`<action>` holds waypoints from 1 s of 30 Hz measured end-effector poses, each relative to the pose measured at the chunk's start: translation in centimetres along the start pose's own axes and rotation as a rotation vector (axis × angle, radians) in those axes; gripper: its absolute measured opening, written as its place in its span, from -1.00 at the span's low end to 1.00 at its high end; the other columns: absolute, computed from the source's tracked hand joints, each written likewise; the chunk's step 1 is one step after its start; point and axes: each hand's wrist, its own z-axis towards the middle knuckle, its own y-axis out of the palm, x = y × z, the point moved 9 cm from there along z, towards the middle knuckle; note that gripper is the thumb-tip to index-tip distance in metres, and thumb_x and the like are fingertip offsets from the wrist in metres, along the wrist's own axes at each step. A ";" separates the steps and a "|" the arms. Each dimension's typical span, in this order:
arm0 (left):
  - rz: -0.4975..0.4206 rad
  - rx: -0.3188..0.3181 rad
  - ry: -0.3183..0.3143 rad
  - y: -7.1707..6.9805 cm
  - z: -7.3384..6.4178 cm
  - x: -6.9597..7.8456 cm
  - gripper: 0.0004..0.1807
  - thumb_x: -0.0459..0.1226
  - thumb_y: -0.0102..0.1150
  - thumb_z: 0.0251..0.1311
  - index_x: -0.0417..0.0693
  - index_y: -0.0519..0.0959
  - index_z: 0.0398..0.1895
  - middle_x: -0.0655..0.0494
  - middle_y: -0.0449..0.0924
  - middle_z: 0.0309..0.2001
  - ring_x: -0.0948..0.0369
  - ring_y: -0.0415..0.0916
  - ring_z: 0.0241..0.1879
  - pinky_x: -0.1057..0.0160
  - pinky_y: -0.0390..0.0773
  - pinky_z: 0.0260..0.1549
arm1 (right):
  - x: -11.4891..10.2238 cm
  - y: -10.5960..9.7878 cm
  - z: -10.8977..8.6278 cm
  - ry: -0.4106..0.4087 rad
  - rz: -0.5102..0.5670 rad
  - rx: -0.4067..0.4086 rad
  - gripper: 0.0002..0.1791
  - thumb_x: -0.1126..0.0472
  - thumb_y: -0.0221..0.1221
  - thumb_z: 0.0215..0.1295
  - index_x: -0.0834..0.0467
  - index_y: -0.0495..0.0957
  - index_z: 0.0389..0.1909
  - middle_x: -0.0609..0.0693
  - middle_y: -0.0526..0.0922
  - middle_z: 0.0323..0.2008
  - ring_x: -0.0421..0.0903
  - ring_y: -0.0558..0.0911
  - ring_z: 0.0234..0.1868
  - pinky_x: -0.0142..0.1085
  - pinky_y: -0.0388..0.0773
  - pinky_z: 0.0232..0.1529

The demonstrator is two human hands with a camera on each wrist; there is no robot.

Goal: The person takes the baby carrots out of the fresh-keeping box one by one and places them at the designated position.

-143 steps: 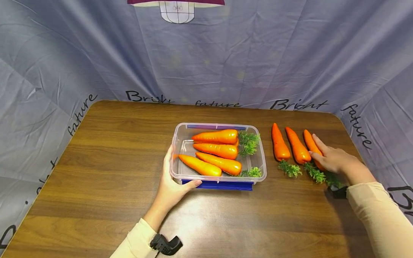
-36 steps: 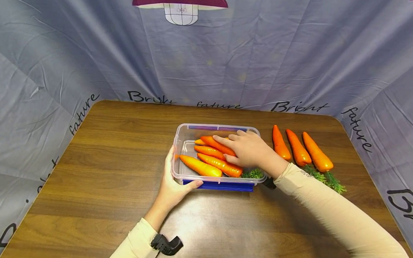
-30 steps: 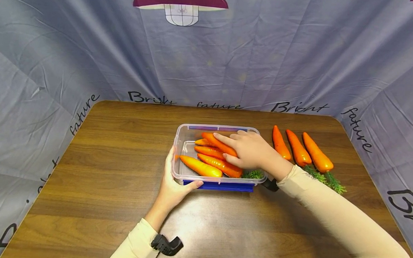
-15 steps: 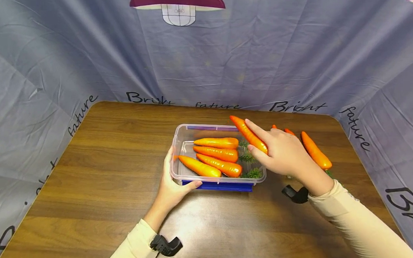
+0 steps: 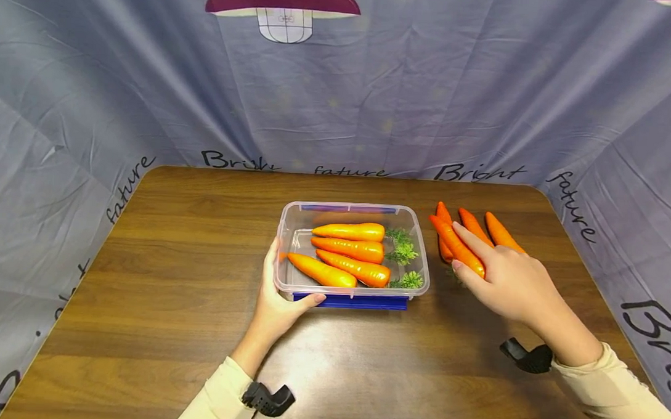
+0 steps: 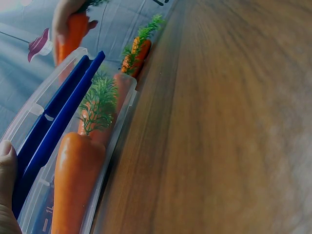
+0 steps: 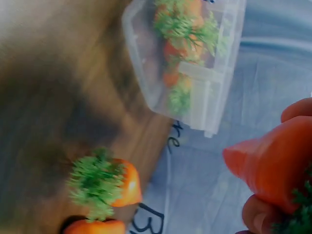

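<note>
My left hand [image 5: 273,309] grips the left front corner of a clear plastic food container [image 5: 352,291], thumb against its blue latch [image 5: 360,302]. Inside lie several carrots [image 5: 348,231], tips to the left and green tops to the right. My right hand [image 5: 513,283] pinches another carrot [image 5: 457,246] between thumb and fingers, right of the container. In the head view this carrot overlaps a carrot [image 5: 442,211] on the table. Two more carrots, a middle one [image 5: 474,223] and a right one [image 5: 503,232], are partly hidden by the right hand.
The wooden table [image 5: 189,260] carries everything, with printed cloth [image 5: 372,112] hanging along its back and sides. Black wrist cameras are strapped to the left wrist [image 5: 268,399] and right wrist [image 5: 527,357].
My right hand has lifted a carrot out of the container and carried it right, over the carrots on the table. The left hand keeps its grip; the container has stayed in place.
</note>
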 end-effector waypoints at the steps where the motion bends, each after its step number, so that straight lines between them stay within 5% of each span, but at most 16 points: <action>1: -0.005 0.001 -0.003 0.0 0.0 0.0 0.37 -0.33 0.65 -0.24 0.38 -0.10 0.58 0.04 -0.01 0.57 -0.06 0.08 0.50 -0.14 0.14 0.46 | 0.1 0.3 -0.2 -0.004 -0.005 0.000 -0.29 -0.23 -0.01 0.43 -0.16 0.14 0.54 0.40 0.56 0.16 0.35 0.22 0.46 0.36 0.49 -0.16; 4: -0.021 0.003 -0.009 -0.1 0.0 0.0 0.37 -0.34 0.65 -0.23 0.40 -0.11 0.57 0.06 -0.02 0.58 -0.05 0.06 0.51 -0.14 0.12 0.46 | 0.3 1.2 -0.7 -0.016 -0.024 -0.010 -0.32 -0.18 0.00 0.44 -0.10 0.19 0.52 0.34 0.59 0.16 0.32 0.44 0.32 0.26 0.54 -0.22; 8: -0.027 0.003 -0.010 -0.1 0.0 -0.1 0.36 -0.35 0.64 -0.22 0.40 -0.11 0.57 0.06 -0.03 0.58 -0.06 0.05 0.51 -0.15 0.11 0.46 | 0.4 2.6 -1.1 -0.002 -0.045 -0.070 -0.34 -0.17 -0.03 0.44 -0.06 0.22 0.51 0.27 0.70 -0.02 0.23 0.70 -0.17 0.03 0.49 -0.53; 11: -0.019 0.003 -0.009 -0.1 0.0 -0.1 0.37 -0.34 0.65 -0.23 0.40 -0.11 0.57 0.07 -0.02 0.58 -0.07 0.06 0.51 -0.14 0.12 0.46 | 0.5 3.9 -1.4 0.023 -0.054 -0.139 -0.34 -0.17 -0.03 0.44 -0.06 0.23 0.50 0.11 0.69 -0.44 0.02 0.63 -0.46 -0.14 0.34 -0.66; 14: -0.007 0.003 -0.005 -0.1 0.1 0.0 0.37 -0.34 0.65 -0.23 0.39 -0.11 0.58 0.09 -0.02 0.58 -0.06 0.07 0.51 -0.12 0.13 0.46 | 0.4 5.0 -1.7 0.032 -0.064 -0.188 -0.34 -0.18 -0.03 0.44 -0.06 0.23 0.50 -0.09 0.49 -0.65 -0.13 0.47 -0.59 -0.21 0.24 -0.70; 17: 0.001 0.000 0.001 0.0 0.1 0.1 0.38 -0.34 0.65 -0.24 0.37 -0.11 0.58 0.06 -0.02 0.58 -0.07 0.07 0.51 -0.13 0.13 0.46 | 0.2 5.9 -1.8 0.025 -0.082 -0.217 -0.33 -0.21 -0.02 0.44 -0.07 0.23 0.50 -0.06 0.55 -0.62 -0.13 0.50 -0.59 -0.21 0.25 -0.70; 23: 0.009 -0.005 0.005 0.0 0.1 0.1 0.38 -0.32 0.66 -0.24 0.35 -0.12 0.58 0.03 -0.02 0.58 -0.08 0.07 0.50 -0.14 0.14 0.45 | 0.1 6.9 -2.1 0.034 -0.100 -0.232 -0.28 -0.21 0.05 0.38 -0.09 0.22 0.51 0.17 0.75 -0.24 0.08 0.68 -0.39 -0.13 0.36 -0.67; 30: 0.000 -0.005 0.004 0.0 0.1 0.1 0.37 -0.33 0.65 -0.23 0.36 -0.12 0.58 0.00 -0.01 0.57 -0.09 0.08 0.50 -0.13 0.14 0.46 | 0.3 8.0 -2.2 0.069 -0.073 -0.279 -0.17 -0.25 0.09 0.32 -0.11 0.09 0.56 0.08 0.69 -0.43 0.00 0.63 -0.46 -0.18 0.29 -0.70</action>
